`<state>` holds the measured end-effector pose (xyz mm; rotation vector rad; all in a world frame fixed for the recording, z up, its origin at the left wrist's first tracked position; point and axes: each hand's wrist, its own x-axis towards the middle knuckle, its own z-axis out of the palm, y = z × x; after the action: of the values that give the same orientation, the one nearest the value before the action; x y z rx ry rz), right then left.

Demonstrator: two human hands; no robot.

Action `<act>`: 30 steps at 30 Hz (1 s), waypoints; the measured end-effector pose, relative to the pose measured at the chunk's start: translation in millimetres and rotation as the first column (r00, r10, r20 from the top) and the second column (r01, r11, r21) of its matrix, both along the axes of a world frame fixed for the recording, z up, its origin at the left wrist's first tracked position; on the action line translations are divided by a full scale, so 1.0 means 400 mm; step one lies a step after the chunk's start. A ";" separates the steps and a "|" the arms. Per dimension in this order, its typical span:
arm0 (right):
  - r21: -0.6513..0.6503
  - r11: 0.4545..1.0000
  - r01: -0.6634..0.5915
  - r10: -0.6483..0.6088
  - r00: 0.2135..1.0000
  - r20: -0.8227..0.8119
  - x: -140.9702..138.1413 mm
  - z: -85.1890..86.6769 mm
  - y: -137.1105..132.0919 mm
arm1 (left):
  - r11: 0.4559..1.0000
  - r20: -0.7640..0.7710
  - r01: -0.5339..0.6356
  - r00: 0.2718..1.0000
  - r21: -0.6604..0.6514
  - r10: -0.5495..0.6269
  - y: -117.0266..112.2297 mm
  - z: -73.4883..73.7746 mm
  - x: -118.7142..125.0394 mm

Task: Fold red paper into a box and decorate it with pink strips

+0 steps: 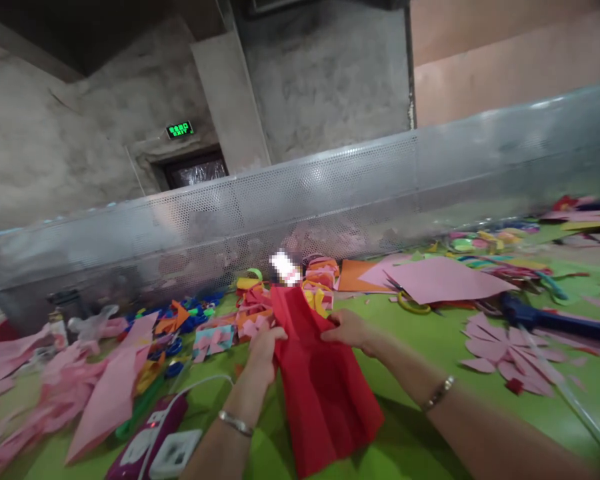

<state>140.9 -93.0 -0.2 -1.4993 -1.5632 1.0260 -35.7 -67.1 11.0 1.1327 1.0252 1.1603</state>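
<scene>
The left hand point(264, 350) and right hand point(350, 330) each pinch one side edge of the red sheet point(317, 373), between the forearms over the green tabletop point(437, 340); it looks light, soft and easily creased, best held by those edges. Bare green runs rightward toward pink petals point(510, 347), while a purple device point(143, 443) crowds the left forearm.

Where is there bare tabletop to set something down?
Bare green table shows between the right forearm, yellow-handled scissors and pink petals; a shadowed patch lies between that forearm and the red sheet. The left side is crowded with pink paper and a purple power strip; the back, along the mesh panel, is packed with colourful pieces.
</scene>
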 end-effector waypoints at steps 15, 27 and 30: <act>-0.117 0.993 -0.012 0.028 0.991 0.133 0.011 0.022 0.009 | 0.976 0.007 0.189 0.982 0.106 -0.190 -0.005 0.001 0.000; -0.127 0.991 0.048 -0.033 0.993 0.116 0.012 0.014 0.018 | 0.977 0.071 0.207 0.975 0.061 -0.211 -0.013 0.012 0.008; -0.102 0.992 0.074 -0.065 0.994 0.093 0.021 0.011 0.031 | 0.995 0.008 0.103 0.995 -0.006 -0.103 -0.013 0.007 0.004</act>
<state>149.1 -80.7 4.0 -1.6809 -1.5267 1.0281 -34.0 -72.1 13.8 1.1618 0.9527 1.0782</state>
